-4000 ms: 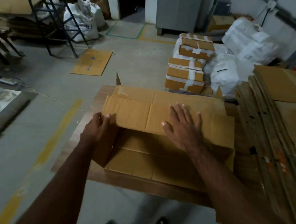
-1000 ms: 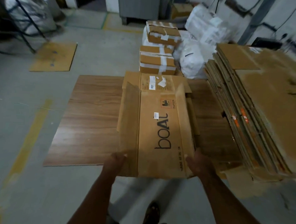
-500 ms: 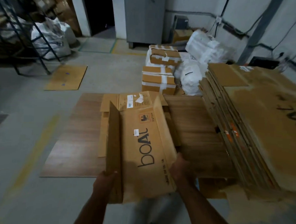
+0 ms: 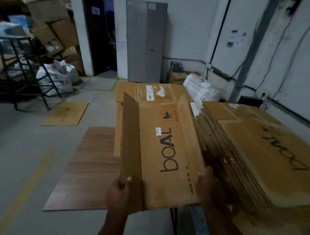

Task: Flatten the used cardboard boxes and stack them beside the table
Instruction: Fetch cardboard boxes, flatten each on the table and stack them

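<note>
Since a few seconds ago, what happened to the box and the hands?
The flattened box was being pressed down on the wooden table; since then it has been turned, lifted off and carried right, toward the stack of flattened cardboard. The left hand and right hand now grip its near corners. The stack and table have stayed put.

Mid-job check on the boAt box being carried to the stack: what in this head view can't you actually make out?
- Right hand fingers: behind the flattened box; grip inferred.
- Left hand: only the thumb shows over the box's near edge.
- Base of the stack of flattened boxes: cut off by the lower right frame edge.
- Small labels on the box's far flap: too small to read.
- Table right side: covered by the box.
</note>
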